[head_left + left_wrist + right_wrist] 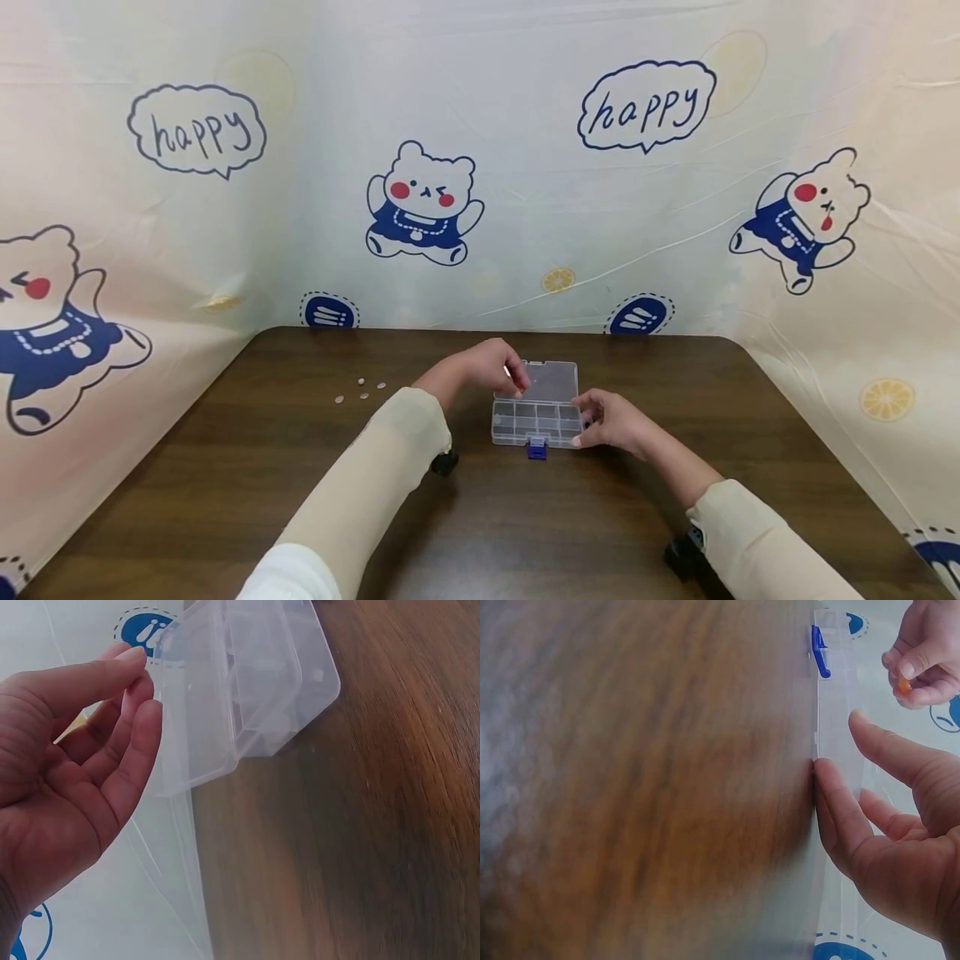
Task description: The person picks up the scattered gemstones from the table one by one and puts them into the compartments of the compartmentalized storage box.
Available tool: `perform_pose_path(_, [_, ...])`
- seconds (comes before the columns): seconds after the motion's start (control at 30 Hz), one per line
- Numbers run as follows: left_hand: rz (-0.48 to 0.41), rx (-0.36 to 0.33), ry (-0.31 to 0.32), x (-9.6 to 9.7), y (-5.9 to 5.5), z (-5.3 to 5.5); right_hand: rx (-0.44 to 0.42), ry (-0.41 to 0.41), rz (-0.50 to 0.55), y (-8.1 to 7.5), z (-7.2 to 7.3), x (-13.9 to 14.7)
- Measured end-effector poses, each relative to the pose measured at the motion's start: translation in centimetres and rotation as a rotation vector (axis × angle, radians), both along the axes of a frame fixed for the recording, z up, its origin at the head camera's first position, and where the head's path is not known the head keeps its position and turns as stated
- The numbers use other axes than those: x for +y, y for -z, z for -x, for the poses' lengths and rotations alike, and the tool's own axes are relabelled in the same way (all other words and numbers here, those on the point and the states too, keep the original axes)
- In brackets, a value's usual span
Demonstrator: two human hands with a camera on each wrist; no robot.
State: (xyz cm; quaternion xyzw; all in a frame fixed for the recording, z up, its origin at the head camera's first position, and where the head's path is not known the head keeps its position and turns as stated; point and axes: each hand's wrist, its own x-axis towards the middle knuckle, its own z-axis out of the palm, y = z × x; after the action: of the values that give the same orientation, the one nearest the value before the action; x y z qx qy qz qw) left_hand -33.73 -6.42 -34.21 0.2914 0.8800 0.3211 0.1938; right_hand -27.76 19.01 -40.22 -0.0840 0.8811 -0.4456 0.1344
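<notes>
A clear plastic compartment box point(525, 435) lies on the table, its transparent lid point(557, 380) tipped back and a blue latch point(537, 448) at the front. Above the lid, my left hand point(489, 367) pinches a small orange piece point(905, 685) between thumb and fingertips; its exact kind is too small to tell. In the left wrist view the curled fingers hide that piece. My right hand point(611, 421) holds the box by its right end, thumb at the front corner and fingers at the back. The divided compartments point(551, 417) show no clear contents.
Several small pale pieces point(364, 396) lie on the brown wooden table point(225, 450), left of the left arm. A printed curtain point(517, 208) with bears and lettering stands behind the table and along both sides.
</notes>
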Motion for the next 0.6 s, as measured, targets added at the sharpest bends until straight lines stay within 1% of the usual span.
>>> perform_pose_path(0.13, [0.045, -0.015, 0.032, -0.3, 0.2, -0.1, -0.011, 0.002, -0.005, 0.0, 0.0, 0.0])
perform_pose_path(0.2, [0.06, -0.02, 0.035, -0.7, 0.4, -0.3, -0.011, 0.002, -0.009, 0.0, 0.0, -0.1])
perform_pose_path(0.47, [0.065, -0.027, 0.061, -1.3, 1.6, -0.7, 0.008, -0.003, -0.012, 0.0, -0.2, 0.0])
perform_pose_path(0.6, [0.072, -0.003, 0.076, -1.3, 1.8, -1.2, 0.015, -0.014, -0.003, -0.1, -0.4, -0.1])
